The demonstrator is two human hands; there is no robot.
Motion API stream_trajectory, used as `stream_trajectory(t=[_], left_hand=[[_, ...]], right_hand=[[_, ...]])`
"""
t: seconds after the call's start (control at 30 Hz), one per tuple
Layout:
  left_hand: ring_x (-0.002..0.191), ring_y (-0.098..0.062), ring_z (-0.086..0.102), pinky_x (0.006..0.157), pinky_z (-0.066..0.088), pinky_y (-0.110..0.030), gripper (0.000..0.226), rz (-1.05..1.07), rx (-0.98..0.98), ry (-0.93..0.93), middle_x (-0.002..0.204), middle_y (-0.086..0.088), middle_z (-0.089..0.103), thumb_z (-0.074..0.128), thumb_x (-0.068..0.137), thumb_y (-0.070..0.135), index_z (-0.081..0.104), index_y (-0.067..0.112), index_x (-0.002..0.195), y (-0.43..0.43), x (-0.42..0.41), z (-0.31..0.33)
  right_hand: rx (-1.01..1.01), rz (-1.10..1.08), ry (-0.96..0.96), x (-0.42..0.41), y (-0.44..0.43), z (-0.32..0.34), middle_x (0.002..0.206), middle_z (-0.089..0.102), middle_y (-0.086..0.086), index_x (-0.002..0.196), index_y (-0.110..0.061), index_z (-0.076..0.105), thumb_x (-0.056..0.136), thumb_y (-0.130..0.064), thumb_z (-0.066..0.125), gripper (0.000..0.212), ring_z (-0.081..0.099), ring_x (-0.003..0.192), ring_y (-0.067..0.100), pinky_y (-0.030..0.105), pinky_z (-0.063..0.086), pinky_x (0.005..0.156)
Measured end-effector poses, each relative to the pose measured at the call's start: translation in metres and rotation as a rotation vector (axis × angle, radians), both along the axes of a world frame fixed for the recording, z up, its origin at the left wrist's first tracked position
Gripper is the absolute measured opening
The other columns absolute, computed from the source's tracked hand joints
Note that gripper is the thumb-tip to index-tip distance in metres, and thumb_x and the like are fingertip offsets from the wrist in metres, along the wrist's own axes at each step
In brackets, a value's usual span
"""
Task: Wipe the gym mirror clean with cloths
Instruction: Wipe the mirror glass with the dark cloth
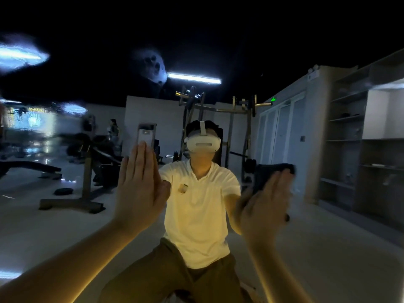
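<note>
Mirror (306, 248) glass fills the whole view, upright and facing the person, and both arms reach forward to it. The left hand (140, 184) lies flat against the glass with its fingers straight, close together and pointing up; its grip is apart and holds nothing. The right hand (265, 206) is blurred, its fingers also straight and pointing up and slightly right. Its grip is apart too, the flat palm pressing a dark cloth (269, 169) onto the mirror. The cloth sits to the right of the reflected person at about chest height. Its visible band runs sideways above the fingertips, with more showing past the left edge of the palm. Most of it is hidden under the hand, so its true long axis cannot be told. Hazy bluish smears (19, 55) mark the glass at the upper left, and another patch (153, 66) sits near the top centre. The reflection shows a person in a white shirt (196, 215) wearing a white headset (203, 144). Behind them is a dim gym with a pale floor. It holds a weight rack (218, 110), a low bench (30, 166) at the left, open shelves (349, 149) at the right, a green sign (273, 99) over pale doors, and a tube light (193, 78) on a black ceiling.
</note>
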State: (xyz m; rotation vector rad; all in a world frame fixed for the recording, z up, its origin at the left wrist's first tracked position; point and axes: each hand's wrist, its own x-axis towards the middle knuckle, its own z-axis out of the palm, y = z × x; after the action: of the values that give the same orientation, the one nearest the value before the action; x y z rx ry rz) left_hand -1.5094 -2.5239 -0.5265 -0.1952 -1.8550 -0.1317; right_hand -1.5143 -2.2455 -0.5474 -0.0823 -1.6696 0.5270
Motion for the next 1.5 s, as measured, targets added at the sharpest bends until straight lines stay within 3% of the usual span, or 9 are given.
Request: stream_trajectory(t=[0.1, 0.27, 0.4, 0.6, 0.87, 0.97, 1.17, 1.33, 1.5], left_hand=[[0.160, -0.031, 0.001, 0.128, 0.012, -0.054, 0.076, 0.002, -0.081, -0.005, 0.172, -0.020, 0.003, 0.023, 0.107, 0.049, 0.006, 0.002, 0.163, -0.014, -0.002, -0.001], [0.160, -0.032, 0.003, 0.126, 0.019, -0.057, 0.072, 0.007, -0.195, -0.023, 0.172, -0.021, 0.007, 0.021, 0.108, 0.045, 0.011, 0.000, 0.163, -0.035, 0.004, 0.002], [0.160, -0.033, 0.003, 0.129, 0.010, -0.051, 0.075, 0.038, -0.140, -0.006, 0.171, -0.023, 0.006, 0.024, 0.108, 0.047, 0.011, -0.003, 0.162, -0.023, 0.003, 0.000], [0.160, -0.037, 0.004, 0.130, 0.007, -0.051, 0.076, 0.045, -0.089, 0.042, 0.169, -0.027, 0.008, 0.029, 0.106, 0.042, 0.012, -0.007, 0.161, -0.010, -0.002, -0.002], [0.160, -0.035, 0.003, 0.129, 0.013, -0.054, 0.080, 0.092, -0.150, -0.024, 0.170, -0.027, 0.006, 0.025, 0.107, 0.050, 0.007, -0.005, 0.162, -0.017, 0.007, 0.001], [0.160, -0.035, 0.002, 0.128, 0.014, -0.054, 0.080, 0.103, -0.140, -0.037, 0.170, -0.026, 0.004, 0.022, 0.107, 0.052, 0.007, -0.005, 0.162, -0.016, 0.007, 0.001], [0.160, -0.035, 0.001, 0.129, 0.012, -0.053, 0.081, 0.122, -0.140, -0.040, 0.170, -0.027, 0.004, 0.018, 0.107, 0.054, 0.008, -0.005, 0.162, -0.013, 0.007, 0.002], [0.160, -0.033, -0.002, 0.129, 0.015, -0.054, 0.081, 0.156, -0.163, -0.077, 0.171, -0.024, 0.001, 0.016, 0.108, 0.056, 0.005, -0.004, 0.162, -0.015, 0.013, 0.004], [0.160, -0.033, -0.001, 0.128, 0.018, -0.053, 0.082, 0.204, -0.175, -0.130, 0.171, -0.023, -0.001, 0.009, 0.108, 0.058, 0.003, -0.003, 0.163, -0.017, 0.019, 0.007]], right_hand=[[0.217, 0.142, 0.122, -0.001, -0.086, -0.013, 0.160, 0.038, 0.020, 0.155, -0.003, 0.033, 0.095, -0.006, 0.055, 0.065, 0.034, 0.151, 0.034, 0.049, 0.036, 0.120], [0.883, 0.209, 0.023, -0.005, -0.111, -0.020, 0.169, 0.020, 0.015, 0.159, -0.005, 0.029, 0.103, -0.012, 0.032, 0.056, 0.005, 0.159, 0.026, 0.044, 0.016, 0.128], [0.561, 0.037, 0.002, -0.009, -0.009, -0.005, 0.162, 0.032, 0.020, 0.153, -0.001, 0.036, 0.097, -0.010, 0.058, 0.061, 0.024, 0.155, 0.032, 0.046, 0.016, 0.128], [-0.053, -0.043, 0.081, -0.004, 0.028, -0.006, 0.164, 0.025, 0.027, 0.156, 0.007, 0.026, 0.104, -0.015, 0.043, 0.059, 0.019, 0.155, 0.038, 0.059, 0.027, 0.122], [1.017, 0.162, -0.041, 0.006, -0.061, -0.042, 0.167, 0.028, 0.010, 0.156, -0.010, 0.039, 0.100, -0.021, 0.048, 0.057, 0.015, 0.158, 0.026, 0.052, 0.021, 0.126], [0.653, 0.079, -0.036, 0.003, 0.004, 0.001, 0.156, 0.042, 0.017, 0.149, -0.005, 0.047, 0.100, -0.017, 0.054, 0.050, 0.037, 0.147, 0.033, 0.057, 0.034, 0.118], [0.043, 0.062, 0.007, 0.001, 0.056, 0.043, 0.168, 0.016, 0.020, 0.158, 0.005, 0.022, 0.104, -0.024, 0.036, 0.062, 0.016, 0.156, 0.035, 0.055, 0.025, 0.124], [0.380, 0.311, 0.030, -0.007, -0.031, -0.002, 0.170, 0.015, 0.009, 0.163, -0.008, 0.017, 0.102, -0.004, 0.042, 0.066, 0.007, 0.158, 0.015, 0.032, 0.004, 0.129], [1.127, 0.298, 0.000, -0.005, -0.066, -0.055, 0.170, 0.015, 0.014, 0.158, -0.004, 0.033, 0.097, -0.015, 0.033, 0.062, 0.008, 0.159, 0.027, 0.041, 0.004, 0.128]])
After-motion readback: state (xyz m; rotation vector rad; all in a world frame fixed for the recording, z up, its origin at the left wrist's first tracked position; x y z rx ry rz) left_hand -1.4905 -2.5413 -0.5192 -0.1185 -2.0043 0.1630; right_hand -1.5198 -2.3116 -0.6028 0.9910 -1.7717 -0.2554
